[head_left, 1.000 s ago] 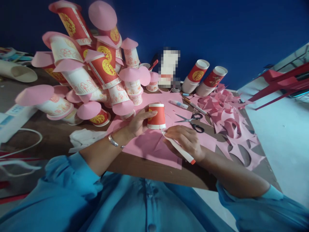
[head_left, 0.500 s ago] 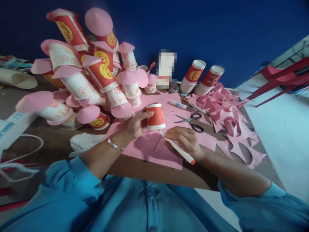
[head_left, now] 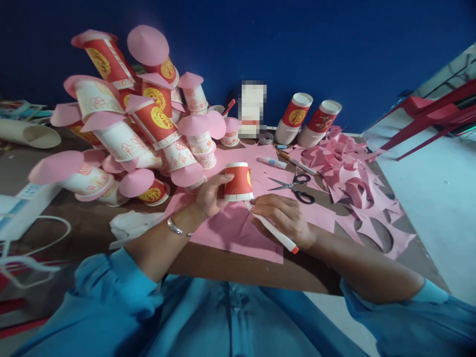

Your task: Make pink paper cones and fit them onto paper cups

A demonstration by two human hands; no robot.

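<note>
My left hand (head_left: 212,194) is closed around the left side of a red paper cup (head_left: 238,182), held upside down with its white rim at the bottom. Between the fingers of my right hand (head_left: 284,218) is a white marker pen (head_left: 277,232) with a red end. Its tip is at the cup's lower rim; whether it touches cannot be made out. Under both hands lies a pink paper sheet (head_left: 223,233). Black-handled scissors (head_left: 292,186) lie partly spread to the right of the cup, with a glue stick (head_left: 271,162) behind them.
Decorated cups with pink paper cone tops (head_left: 150,119) are piled at the left. Two stacks of paper cups (head_left: 295,119) stand at the back. Pink paper offcuts (head_left: 357,183) cover the table's right side. A crumpled white cloth or tissue (head_left: 136,225) lies by my left forearm.
The cup has turned slightly in my left hand, its gold emblem now showing less on the left and more on the right. My right hand keeps the marker at the rim. The view has shifted slightly.
</note>
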